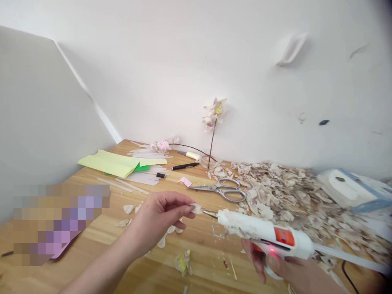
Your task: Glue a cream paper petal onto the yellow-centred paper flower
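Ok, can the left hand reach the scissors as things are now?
Probably yes: the scissors lie just beyond the left hand, and the way looks free. But it holds a petal, which it may need to release first.

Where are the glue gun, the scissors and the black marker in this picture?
Glue gun (260,229): head view, on its white body.
Scissors (216,188): head view, near the pivot.
Black marker (184,166): head view, middle of its barrel.
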{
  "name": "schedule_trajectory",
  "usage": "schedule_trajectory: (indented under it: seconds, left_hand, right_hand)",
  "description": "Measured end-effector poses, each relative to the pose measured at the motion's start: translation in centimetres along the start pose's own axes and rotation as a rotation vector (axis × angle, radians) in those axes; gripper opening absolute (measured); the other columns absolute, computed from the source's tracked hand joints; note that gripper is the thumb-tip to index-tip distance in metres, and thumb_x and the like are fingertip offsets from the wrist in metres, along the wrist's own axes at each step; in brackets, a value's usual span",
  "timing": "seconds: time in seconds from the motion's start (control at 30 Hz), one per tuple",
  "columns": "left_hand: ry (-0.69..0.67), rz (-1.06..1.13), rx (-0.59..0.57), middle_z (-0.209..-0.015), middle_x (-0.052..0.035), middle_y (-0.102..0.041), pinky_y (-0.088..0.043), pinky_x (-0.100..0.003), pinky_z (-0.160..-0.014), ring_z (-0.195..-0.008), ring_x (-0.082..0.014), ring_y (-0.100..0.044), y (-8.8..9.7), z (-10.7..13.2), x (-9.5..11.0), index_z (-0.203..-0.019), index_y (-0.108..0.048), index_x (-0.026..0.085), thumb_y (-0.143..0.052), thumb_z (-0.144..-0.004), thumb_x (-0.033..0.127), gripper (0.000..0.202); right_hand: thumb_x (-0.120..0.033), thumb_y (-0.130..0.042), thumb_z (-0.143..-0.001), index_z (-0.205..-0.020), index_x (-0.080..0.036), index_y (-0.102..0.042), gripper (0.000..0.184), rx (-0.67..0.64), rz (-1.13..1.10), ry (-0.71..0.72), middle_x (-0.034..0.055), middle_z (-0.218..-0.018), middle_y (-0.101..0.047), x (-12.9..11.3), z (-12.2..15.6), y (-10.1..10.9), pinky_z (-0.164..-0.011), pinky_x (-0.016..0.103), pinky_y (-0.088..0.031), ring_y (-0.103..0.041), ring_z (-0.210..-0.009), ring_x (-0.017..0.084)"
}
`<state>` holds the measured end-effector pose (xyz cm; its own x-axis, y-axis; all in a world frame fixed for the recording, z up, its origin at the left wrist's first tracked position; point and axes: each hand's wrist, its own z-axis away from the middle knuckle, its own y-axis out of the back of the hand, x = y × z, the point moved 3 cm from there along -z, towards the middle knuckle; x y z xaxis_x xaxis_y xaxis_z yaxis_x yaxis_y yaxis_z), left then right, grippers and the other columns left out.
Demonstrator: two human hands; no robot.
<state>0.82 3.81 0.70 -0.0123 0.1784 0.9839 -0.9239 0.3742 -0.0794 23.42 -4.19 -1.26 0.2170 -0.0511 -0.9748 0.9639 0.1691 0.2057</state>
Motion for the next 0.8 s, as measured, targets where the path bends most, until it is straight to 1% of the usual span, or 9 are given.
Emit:
schedule_trajectory:
  seconds: [0.23, 0.4, 0.57, 0.8]
  left_hand:
    - [0.0, 0.006, -0.003, -0.071, -0.0003, -0.072, -0.054, -0.018, -0.054, -0.074, -0.0162, -0.069, -0.1, 0.2, 0.0, -0.074, -0.071, 0.02, -0.068, -0.068, 0.025, 0.008]
    - [0.004, -0.001, -0.006, -0.073, -0.0015, -0.072, -0.054, -0.02, -0.055, -0.075, -0.0172, -0.069, -0.1, 0.3, 0.1, -0.075, -0.071, 0.019, -0.069, -0.067, 0.026, 0.011]
    - [0.01, -0.012, -0.011, -0.073, -0.0007, -0.072, -0.054, -0.019, -0.057, -0.076, -0.0159, -0.068, -0.1, 0.5, 0.3, -0.076, -0.071, 0.02, -0.068, -0.069, 0.025, 0.01]
    - [0.017, -0.014, -0.012, -0.072, 0.0001, -0.072, -0.054, -0.018, -0.057, -0.075, -0.0154, -0.068, -0.2, 0.6, 0.4, -0.075, -0.071, 0.02, -0.068, -0.069, 0.024, 0.008]
  right_hand:
    - [-0.072, -0.051, -0.066, -0.068, -0.019, -0.06, 0.053, 0.014, 0.049, -0.011, -0.0004, -0.056, -0.048, 0.5, 0.1, 0.2, -0.045, 0.027, -0.041, -0.045, -0.048, 0.013]
    - [-0.071, -0.046, -0.07, -0.068, -0.02, -0.058, 0.053, -0.069, 0.113, -0.006, 0.0007, -0.055, -0.05, 1.2, 0.0, 0.6, -0.049, 0.029, -0.042, -0.046, -0.05, 0.014]
    - [-0.071, -0.04, -0.074, -0.065, -0.018, -0.056, 0.056, -0.177, 0.202, 0.03, 0.0007, -0.059, -0.046, 1.7, -0.1, 0.9, -0.052, 0.027, -0.044, -0.047, -0.052, 0.013]
    - [-0.068, -0.042, -0.075, -0.069, -0.019, -0.053, 0.051, -0.193, 0.152, 0.055, -0.001, -0.058, -0.046, 1.7, -0.3, 0.7, -0.05, 0.025, -0.045, -0.047, -0.05, 0.012]
